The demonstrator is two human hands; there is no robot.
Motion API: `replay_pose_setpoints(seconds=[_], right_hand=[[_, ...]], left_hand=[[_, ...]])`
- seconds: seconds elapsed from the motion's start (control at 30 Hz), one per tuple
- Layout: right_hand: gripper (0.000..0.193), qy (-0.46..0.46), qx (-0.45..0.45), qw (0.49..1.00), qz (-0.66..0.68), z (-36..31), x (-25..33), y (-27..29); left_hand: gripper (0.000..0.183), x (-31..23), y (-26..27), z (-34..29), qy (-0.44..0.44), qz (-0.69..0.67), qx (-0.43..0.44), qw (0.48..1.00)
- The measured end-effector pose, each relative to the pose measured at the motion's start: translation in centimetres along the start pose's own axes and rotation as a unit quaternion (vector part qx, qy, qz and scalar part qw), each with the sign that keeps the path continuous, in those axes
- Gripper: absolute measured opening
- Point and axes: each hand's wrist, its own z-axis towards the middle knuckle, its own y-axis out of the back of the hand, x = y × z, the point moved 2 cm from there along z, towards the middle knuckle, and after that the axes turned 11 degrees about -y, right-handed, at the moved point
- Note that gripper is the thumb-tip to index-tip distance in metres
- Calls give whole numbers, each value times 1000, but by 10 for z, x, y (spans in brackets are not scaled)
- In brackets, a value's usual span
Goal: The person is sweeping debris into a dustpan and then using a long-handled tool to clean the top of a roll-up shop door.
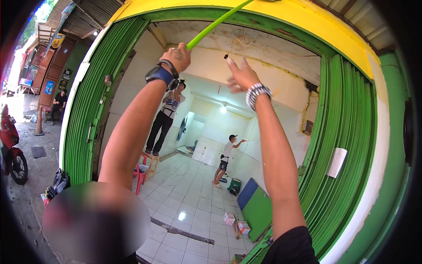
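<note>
Raised high, my left hand [176, 58] is closed round the lower end of a bright green pole [215, 25]. The pole slants up to the right, and most of its head is cut off by the top edge. Dark and blue bands circle that wrist. My right hand [242, 78] is lifted too, below the pole and apart from it, fingers spread and holding nothing; a beaded bracelet [258, 93] sits on its wrist. Beyond both hands are the green door frame [211, 16] and the yellow painted band [316, 17] above it.
Green folding shutters [105, 79] [347, 119] flank the doorway. Inside, one person [166, 114] stands on a wooden stool [152, 163]; another [226, 156] works at the right wall. Boxes [229, 218] and a green board [257, 211] are at right. A red motorbike [11, 147] stands outside.
</note>
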Motion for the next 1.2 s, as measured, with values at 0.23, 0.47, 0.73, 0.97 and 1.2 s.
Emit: replay_pose_setpoints(seconds=[0.23, 0.47, 0.73, 0.97, 1.2], right_hand=[[78, -112, -54, 991, -48, -57, -124, 96], [72, -231, -166, 956, -74, -145, -237, 222], [69, -309, -198, 928, -61, -207, -295, 263], [70, -196, -101, 975, -34, -146, -226, 172], [69, -96, 25, 995, 9, -105, -150, 96]], left_hand=[[31, 42, -17, -8, 27, 23, 36, 999], [45, 75, -29, 54, 144, 32, 13, 989], [43, 110, 3, -53, 130, 21, 5, 991], [25, 76, 25, -119, -21, 52, -27, 998], [34, 46, 114, -82, -150, 175, 148, 962]])
